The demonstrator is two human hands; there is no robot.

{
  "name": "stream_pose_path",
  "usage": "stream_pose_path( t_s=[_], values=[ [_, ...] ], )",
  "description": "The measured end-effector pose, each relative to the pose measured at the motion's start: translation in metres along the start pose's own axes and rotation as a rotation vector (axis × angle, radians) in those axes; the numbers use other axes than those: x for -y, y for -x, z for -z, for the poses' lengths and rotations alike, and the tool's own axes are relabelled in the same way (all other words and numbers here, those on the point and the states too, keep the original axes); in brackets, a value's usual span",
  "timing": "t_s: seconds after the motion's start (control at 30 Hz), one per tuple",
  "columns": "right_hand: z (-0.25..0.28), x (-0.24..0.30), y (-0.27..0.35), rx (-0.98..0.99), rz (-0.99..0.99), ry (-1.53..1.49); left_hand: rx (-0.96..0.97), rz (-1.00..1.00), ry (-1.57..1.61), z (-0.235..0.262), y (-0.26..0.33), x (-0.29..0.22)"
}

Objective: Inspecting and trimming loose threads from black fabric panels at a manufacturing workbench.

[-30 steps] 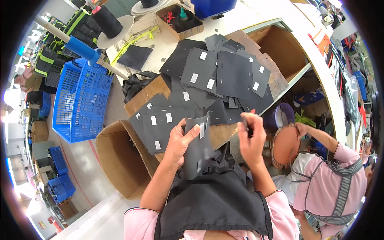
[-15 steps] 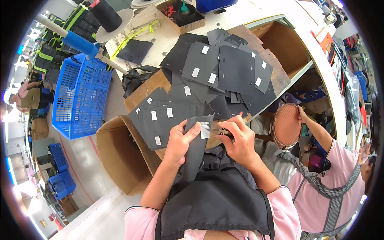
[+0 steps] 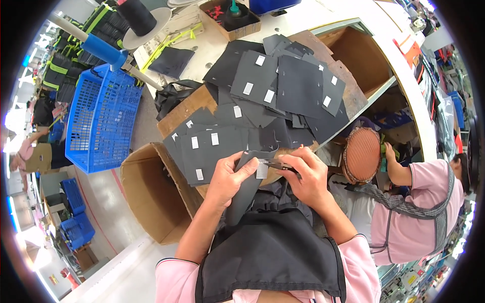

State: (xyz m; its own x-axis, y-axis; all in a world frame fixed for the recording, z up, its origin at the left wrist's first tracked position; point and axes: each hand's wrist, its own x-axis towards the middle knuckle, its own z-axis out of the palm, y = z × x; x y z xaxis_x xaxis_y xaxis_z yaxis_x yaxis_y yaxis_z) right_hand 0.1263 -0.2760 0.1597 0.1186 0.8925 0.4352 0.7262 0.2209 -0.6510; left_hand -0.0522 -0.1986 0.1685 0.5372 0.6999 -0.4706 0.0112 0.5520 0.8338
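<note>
Centre of frame, just below the heap: a dark grey flexible fabric panel [image 3: 242, 198], gripped near its top by the left hand [image 3: 227, 178], thumb pressed over it. Its long axis runs steeply, lower end toward the black apron [image 3: 273, 252], upper end leaning right, top edge bent over rightward. On its right side, a small white rectangular label [image 3: 261, 170].

Right hand [image 3: 309, 175] pinches slim dark metal thread snips [image 3: 278, 164], long axis nearly level, points leftward at the label's top. Whether the points touch, I cannot tell.

Above, a loose heap of flat dark grey panels [image 3: 300, 83], many white-tagged. Open brown cardboard box [image 3: 146, 202], left of centre; blue slatted plastic basket [image 3: 103, 123], upper left.
</note>
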Motion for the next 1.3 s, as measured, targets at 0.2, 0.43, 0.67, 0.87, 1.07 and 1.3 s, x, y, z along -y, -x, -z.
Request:
stream_pose_path(
  t_s=[0.2,0.43,0.67,0.87,1.07,1.3],
  values=[
    [0.003,0.002,0.004,-0.056,0.028,0.041,0.031,0.071,0.041,-0.002,-0.002,-0.007],
    [0.003,0.0,-0.015,0.024,-0.154,-0.226,0.032,-0.286,-0.33,0.013,-0.005,0.0],
    [0.009,-0.022,-0.023,0.477,-0.202,-0.27,-0.071,-0.338,-0.568,0.004,-0.011,0.026],
    [-0.004,-0.004,-0.027,0.485,-0.524,-0.569,-0.108,-0.198,-0.293,0.006,-0.004,0.032],
    [-0.054,0.012,-0.053,0.293,-0.487,-0.591,-0.1,-0.164,-0.017,0.028,0.006,0.016],
    [-0.031,0.007,-0.002,0.052,-0.204,-0.215,-0.161,0.024,0.18,0.024,-0.003,0.009]
  ],
)
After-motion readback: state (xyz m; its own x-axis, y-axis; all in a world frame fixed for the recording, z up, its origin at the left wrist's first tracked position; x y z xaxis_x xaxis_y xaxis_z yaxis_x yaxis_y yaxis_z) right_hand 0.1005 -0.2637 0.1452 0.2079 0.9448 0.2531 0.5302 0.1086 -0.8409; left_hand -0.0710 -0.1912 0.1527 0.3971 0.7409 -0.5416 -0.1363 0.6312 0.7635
